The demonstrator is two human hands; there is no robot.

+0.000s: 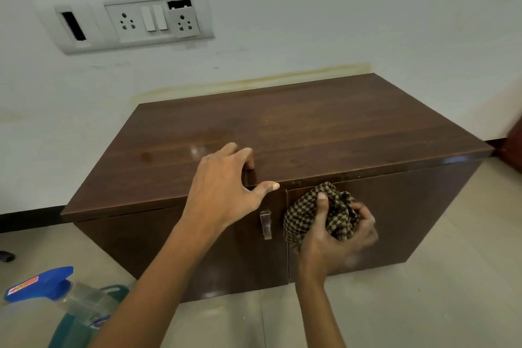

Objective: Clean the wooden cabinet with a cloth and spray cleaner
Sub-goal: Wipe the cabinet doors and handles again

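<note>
head view: white wall fills the upper half of the frame, with a yellowish stain line just above the cabinet's back edge. beige tiled floor runs across the bottom and lower right.

wooden cabinet sits mid-frame against the wall. it's dark brown with a glossy top and two front doors, both shut.

left hand is at frame centre on the cabinet's front edge, fingers bent onto the top and thumb along the front lip, holding that edge.

right hand, slightly motion-blurred, is right of and below the left one. it clutches a bunched brown-and-cream checked cloth and presses it to the upper left corner of the right door, just under the top's overhang.

spray cleaner bottle is in the lower left corner, blurred, well apart from the cloth. it has a blue trigger head and a clear body with teal liquid, and the left forearm covers part of it.

white socket-and-switch panel is upper left on the wall, one socket plate hanging loose.

metal door handle sits on the left door, between the two hands and just left of the cloth.
</note>
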